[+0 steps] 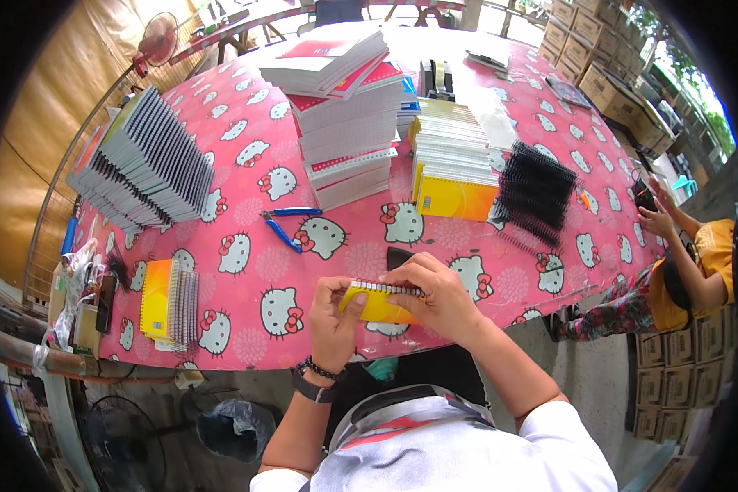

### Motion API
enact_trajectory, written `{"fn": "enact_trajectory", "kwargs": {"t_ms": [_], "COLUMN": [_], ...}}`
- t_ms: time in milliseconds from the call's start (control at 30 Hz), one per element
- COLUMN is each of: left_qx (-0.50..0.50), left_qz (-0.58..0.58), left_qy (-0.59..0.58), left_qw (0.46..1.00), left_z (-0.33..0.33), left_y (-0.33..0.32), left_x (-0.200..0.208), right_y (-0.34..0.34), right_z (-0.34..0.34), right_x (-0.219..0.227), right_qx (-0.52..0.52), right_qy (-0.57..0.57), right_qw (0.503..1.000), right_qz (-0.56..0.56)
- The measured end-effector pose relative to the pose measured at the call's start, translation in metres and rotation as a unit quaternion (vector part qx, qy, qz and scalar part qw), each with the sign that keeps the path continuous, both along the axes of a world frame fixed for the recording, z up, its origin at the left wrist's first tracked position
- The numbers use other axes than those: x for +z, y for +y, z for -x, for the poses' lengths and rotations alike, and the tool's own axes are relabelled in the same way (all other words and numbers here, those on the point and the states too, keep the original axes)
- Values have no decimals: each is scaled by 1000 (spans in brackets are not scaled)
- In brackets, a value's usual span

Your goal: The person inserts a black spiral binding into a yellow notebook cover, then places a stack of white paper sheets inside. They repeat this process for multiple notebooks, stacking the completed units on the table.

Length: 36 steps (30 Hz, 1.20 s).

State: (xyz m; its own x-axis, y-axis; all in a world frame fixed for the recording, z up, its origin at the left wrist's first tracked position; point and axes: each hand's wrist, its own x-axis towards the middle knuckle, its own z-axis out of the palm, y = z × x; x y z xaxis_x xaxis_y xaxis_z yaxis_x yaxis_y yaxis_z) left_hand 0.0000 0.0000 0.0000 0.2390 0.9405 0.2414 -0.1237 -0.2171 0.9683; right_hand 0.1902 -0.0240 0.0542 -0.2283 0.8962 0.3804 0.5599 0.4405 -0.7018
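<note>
Close to the table's near edge I hold a small yellow notebook (379, 307) with a coil along its upper edge. My left hand (334, 318) is closed round its left end, the thumb on the cover. The fingers of my right hand (441, 300) pinch the coil side at the right end. Just beyond that hand lies a dark object (398, 258), partly hidden. Blue-handled pliers (283, 230) rest farther left. A row of yellow notebooks (459, 198) stands beyond my right hand, beside a heap of black coils (536, 190). More coil-bound yellow notebooks (161, 302) are at the left.
Tall stacks of white-paged booklets (344, 135) rise mid-table. Coil-bound books (152, 156) stand far left, and a tape dispenser (438, 80) sits behind. At the right a person in a yellow top (708, 266) holds a dark object. Cartons (586, 33) are piled beyond the pink tablecloth (246, 328).
</note>
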Motion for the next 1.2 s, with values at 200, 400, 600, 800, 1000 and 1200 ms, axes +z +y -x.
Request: {"fn": "enact_trajectory", "kwargs": {"t_ms": [200, 400, 600, 800, 1000, 1200], "left_qx": [30, -1, 5, 14, 16, 62], "left_qz": [40, 55, 62, 45, 18, -51], "left_qy": [-56, -80, -85, -57, -30, -8], "left_qw": [997, 995, 994, 997, 999, 997], "left_z": [-5, -2, -3, -3, -2, -4], "left_y": [1, -2, -6, -7, -10, -16], "left_x": [9, 22, 24, 25, 29, 21], "right_y": [0, 2, 1, 1, -2, -1], "right_z": [3, 12, 14, 17, 22, 23], "right_x": [3, 9, 7, 11, 19, 12], "right_qx": [-21, -8, -1, -4, 3, 10], "right_qy": [-16, 78, 58, 120, 137, 73], "right_qw": [1000, 997, 998, 993, 990, 997], "right_qz": [-7, -14, -20, -8, -8, -14]}}
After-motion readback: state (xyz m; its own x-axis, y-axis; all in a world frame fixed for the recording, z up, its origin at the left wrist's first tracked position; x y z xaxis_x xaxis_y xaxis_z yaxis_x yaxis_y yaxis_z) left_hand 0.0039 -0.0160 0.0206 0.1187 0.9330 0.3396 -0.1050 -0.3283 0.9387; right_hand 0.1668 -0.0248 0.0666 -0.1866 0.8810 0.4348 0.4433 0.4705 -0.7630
